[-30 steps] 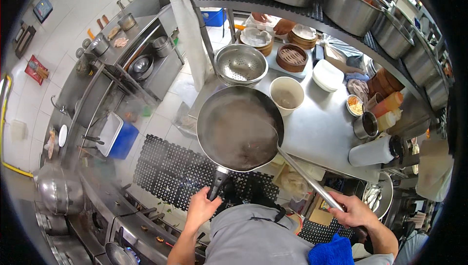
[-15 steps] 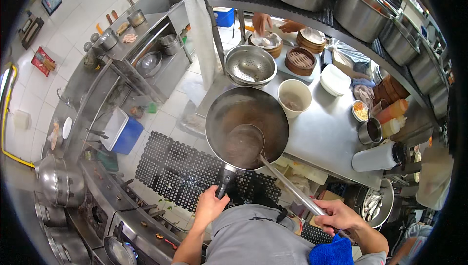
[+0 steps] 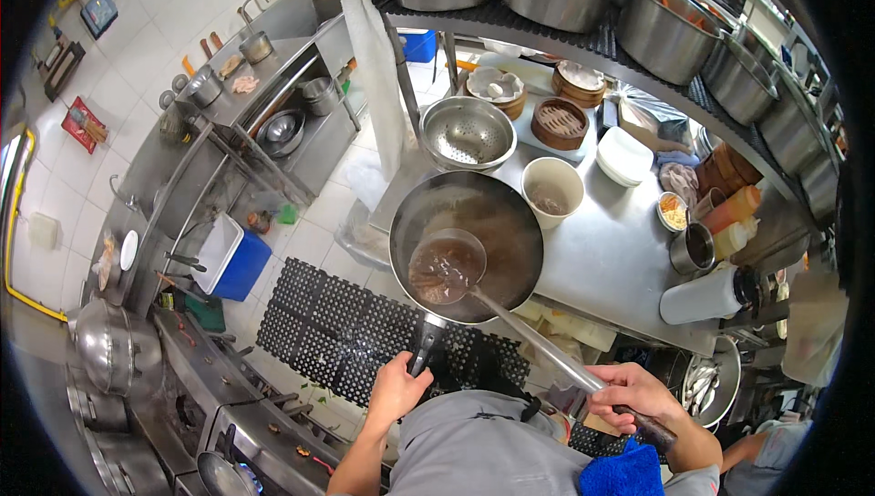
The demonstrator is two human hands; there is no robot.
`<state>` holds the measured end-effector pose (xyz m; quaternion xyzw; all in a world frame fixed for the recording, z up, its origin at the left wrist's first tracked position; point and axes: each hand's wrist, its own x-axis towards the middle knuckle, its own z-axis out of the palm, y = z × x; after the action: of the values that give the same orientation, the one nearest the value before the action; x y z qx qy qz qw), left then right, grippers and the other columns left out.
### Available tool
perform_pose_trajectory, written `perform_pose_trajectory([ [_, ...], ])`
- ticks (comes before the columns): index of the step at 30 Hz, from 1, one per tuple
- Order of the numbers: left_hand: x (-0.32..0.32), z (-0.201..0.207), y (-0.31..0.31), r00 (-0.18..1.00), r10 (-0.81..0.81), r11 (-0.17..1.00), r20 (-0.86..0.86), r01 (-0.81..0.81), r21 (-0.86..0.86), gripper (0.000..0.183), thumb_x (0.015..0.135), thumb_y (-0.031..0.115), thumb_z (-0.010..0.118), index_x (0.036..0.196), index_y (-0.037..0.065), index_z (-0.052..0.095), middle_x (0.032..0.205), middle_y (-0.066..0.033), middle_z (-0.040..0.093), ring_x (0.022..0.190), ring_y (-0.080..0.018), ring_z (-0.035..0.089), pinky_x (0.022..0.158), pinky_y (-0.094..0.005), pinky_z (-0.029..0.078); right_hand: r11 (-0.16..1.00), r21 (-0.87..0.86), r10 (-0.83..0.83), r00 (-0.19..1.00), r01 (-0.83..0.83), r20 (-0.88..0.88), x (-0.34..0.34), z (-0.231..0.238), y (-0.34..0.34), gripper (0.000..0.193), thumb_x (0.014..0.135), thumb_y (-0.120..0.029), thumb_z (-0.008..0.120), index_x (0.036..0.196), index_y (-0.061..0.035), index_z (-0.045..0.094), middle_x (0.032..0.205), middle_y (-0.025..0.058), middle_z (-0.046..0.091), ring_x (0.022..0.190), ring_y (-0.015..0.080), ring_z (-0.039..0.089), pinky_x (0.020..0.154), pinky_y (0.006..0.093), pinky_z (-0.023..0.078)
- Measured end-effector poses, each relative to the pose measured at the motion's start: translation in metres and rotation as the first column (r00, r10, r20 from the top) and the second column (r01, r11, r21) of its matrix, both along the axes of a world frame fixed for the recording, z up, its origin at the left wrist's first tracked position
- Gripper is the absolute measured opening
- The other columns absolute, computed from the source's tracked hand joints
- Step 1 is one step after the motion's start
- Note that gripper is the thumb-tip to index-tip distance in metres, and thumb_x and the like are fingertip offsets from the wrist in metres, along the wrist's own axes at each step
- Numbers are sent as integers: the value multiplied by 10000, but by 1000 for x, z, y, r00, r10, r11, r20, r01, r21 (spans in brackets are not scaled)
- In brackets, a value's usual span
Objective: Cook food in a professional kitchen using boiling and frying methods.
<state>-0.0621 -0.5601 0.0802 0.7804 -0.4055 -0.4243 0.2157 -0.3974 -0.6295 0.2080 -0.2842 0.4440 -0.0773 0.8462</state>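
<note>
My left hand (image 3: 399,387) is closed round the black handle of a wok (image 3: 518,268), held off the floor beside the steel table's near edge. Brown, watery liquid lies in the wok, and a haze hangs over it. In my right hand (image 3: 635,397) is a long-handled ladle (image 3: 447,266), gripped near its dark handle end. The ladle's round bowl sits inside the wok at the left and contains brown liquid with bits in it. Just past the wok's rim stand a white tub (image 3: 553,188) with some liquid inside and a perforated steel colander (image 3: 468,131).
Bamboo steamers (image 3: 559,124) and white containers (image 3: 624,157) stand farther back on the steel table (image 3: 606,254). An overhead shelf bears large steel pots (image 3: 670,26). A stove (image 3: 260,432) is at lower left, with a black perforated mat (image 3: 333,323) on the floor. A pan of fish (image 3: 706,387) lies right.
The ladle's bowl has shifted slightly left in the wok, and the liquid in it shows more clearly. Another person's hands have left the steamers at the back.
</note>
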Motion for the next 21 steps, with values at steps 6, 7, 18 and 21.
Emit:
perform_pose_trajectory([
  [6, 5, -8, 1, 999, 9, 1000, -46, -9, -4, 251, 736, 194, 652, 854, -19, 593, 586, -120, 575, 548, -218, 577, 569, -354, 459, 993, -2, -120, 991, 120, 55, -10, 17, -3, 480, 869, -19, 518, 1325, 49, 384, 639, 47, 449, 399, 50, 385, 322, 196, 337],
  [7, 5, -8, -1, 997, 31, 999, -76, -32, -13, 250, 739, 194, 649, 854, -21, 594, 587, -104, 576, 550, -200, 574, 568, -349, 458, 989, -1, -145, 987, 146, 68, -13, 22, -4, 494, 874, -26, 518, 1343, 33, 375, 648, 46, 463, 402, 54, 387, 328, 200, 347],
  [18, 12, 14, -16, 963, 64, 998, -262, -56, 36, 172, 764, 140, 626, 842, 6, 552, 550, -16, 525, 462, -86, 494, 425, -263, 394, 888, -145, -419, 898, 436, 137, -45, 52, -16, 455, 883, -50, 499, 1323, 18, 405, 650, 41, 437, 367, 39, 351, 279, 193, 315],
  [21, 11, 14, -15, 948, 72, 997, -311, -67, 25, 161, 767, 136, 620, 840, 12, 549, 545, -8, 514, 432, -76, 470, 398, -255, 373, 868, -176, -445, 885, 464, 140, -55, 55, -22, 459, 896, -80, 512, 1336, -4, 405, 657, 41, 438, 366, 35, 355, 271, 196, 321],
])
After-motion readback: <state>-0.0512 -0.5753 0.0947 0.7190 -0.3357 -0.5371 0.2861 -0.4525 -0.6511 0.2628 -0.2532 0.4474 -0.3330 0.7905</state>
